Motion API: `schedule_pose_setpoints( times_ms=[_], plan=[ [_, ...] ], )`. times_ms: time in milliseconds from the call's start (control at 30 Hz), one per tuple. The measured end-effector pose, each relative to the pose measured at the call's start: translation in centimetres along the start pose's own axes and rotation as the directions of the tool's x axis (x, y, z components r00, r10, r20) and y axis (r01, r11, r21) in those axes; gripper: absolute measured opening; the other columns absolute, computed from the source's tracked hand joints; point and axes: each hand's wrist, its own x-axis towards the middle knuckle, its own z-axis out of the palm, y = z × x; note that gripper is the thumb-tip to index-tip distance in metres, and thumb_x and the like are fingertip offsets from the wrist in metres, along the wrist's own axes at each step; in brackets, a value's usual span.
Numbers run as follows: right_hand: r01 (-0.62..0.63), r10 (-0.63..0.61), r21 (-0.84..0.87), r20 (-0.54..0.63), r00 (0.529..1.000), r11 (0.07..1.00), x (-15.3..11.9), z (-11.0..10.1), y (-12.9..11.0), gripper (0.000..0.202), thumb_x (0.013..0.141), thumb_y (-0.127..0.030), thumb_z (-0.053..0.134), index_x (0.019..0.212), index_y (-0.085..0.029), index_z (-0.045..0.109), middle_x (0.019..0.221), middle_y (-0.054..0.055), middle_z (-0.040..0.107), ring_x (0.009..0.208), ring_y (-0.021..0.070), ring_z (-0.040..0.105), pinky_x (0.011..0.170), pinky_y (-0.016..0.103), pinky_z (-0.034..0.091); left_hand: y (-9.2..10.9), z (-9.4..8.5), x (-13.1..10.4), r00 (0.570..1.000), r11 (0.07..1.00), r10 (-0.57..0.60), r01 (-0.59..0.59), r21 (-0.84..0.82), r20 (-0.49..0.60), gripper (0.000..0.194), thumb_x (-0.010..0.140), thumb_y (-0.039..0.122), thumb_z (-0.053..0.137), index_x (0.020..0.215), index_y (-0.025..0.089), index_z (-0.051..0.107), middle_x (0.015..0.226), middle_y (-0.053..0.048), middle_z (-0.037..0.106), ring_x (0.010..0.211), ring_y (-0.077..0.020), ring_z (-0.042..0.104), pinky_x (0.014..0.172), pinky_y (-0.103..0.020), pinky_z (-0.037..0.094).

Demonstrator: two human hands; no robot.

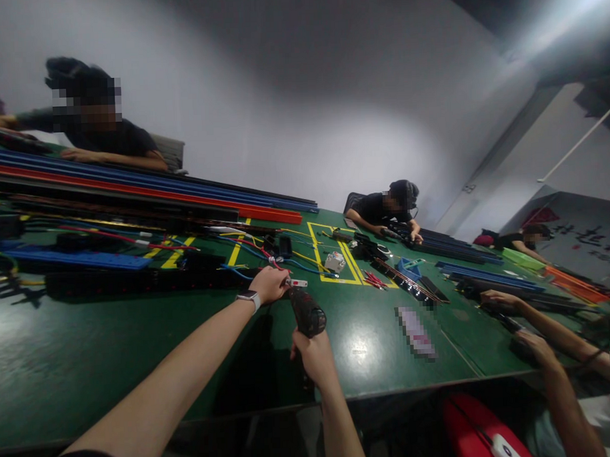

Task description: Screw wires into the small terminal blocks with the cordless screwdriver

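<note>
My right hand is wrapped round the handle of a dark power screwdriver, which tilts away from me over the green table. At the tool's far tip, my left hand has its fingers closed on a small part, too small to make out. A small white and red piece shows just right of those fingers. Beyond my left hand lie a black socket piece and blue, red and yellow wires. A long black strip stretches to the left.
Blue and orange rails line the back left. A white block, red-handled wires and a blue holder are right of centre. Several people work around the green table; one person's hands are at right.
</note>
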Motion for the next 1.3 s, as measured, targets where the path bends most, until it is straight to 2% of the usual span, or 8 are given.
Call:
schedule_pose_setpoints(
  times_ms=[367,600,800,967,1300],
  plan=[
    [-0.007,0.007,-0.011,-0.003,1.000,1.000,0.1,-0.1,0.1,0.016,0.077,-0.022,0.048,0.071,-0.017,0.062,0.058,0.001,0.062,0.058,0.0156,0.059,0.056,0.023,0.041,0.1,-0.3,-0.1,1.000,1.000,-0.007,0.007,-0.004,0.009,0.024,0.084,0.038,0.057,0.098,0.020,0.065,0.093,-0.010,0.072,0.090,-0.0257,0.066,0.086,-0.039,0.043],
    [-0.002,0.002,-0.034,0.007,1.000,0.999,0.2,-0.1,0.2,0.018,0.076,-0.021,0.048,0.062,-0.018,0.059,0.058,0.002,0.063,0.058,0.0159,0.059,0.056,0.023,0.041,0.2,-0.3,0.0,1.000,1.000,-0.012,0.013,-0.020,0.018,0.024,0.083,0.037,0.058,0.098,0.020,0.066,0.093,-0.011,0.072,0.092,-0.0251,0.066,0.088,-0.038,0.044],
    [-0.009,0.009,-0.066,-0.008,1.000,0.998,0.1,-0.1,-0.3,0.019,0.076,-0.021,0.047,0.061,-0.019,0.059,0.058,0.003,0.063,0.059,0.0161,0.059,0.057,0.023,0.041,0.1,-0.2,0.0,1.000,1.000,-0.009,0.009,-0.007,0.017,0.024,0.084,0.039,0.056,0.095,0.020,0.065,0.088,-0.009,0.071,0.086,-0.0253,0.066,0.085,-0.039,0.043],
    [0.003,-0.002,-0.087,0.018,1.000,0.996,0.1,-0.2,-0.8,0.020,0.075,-0.020,0.047,0.059,-0.019,0.058,0.059,0.002,0.064,0.062,0.0158,0.060,0.059,0.023,0.041,0.0,-0.2,0.0,1.000,1.000,0.008,-0.008,-0.008,0.014,0.024,0.085,0.039,0.056,0.097,0.020,0.065,0.092,-0.009,0.071,0.089,-0.0253,0.066,0.085,-0.038,0.043],
    [0.017,-0.015,-0.055,0.022,1.000,0.998,0.0,-0.2,-0.4,0.021,0.077,-0.020,0.046,0.059,-0.019,0.057,0.059,0.002,0.063,0.061,0.0157,0.060,0.057,0.023,0.041,-0.1,0.0,0.0,1.000,1.000,0.014,-0.014,-0.010,-0.009,0.023,0.084,0.038,0.056,0.095,0.020,0.065,0.091,-0.009,0.072,0.088,-0.0256,0.066,0.084,-0.038,0.044]
  ],
)
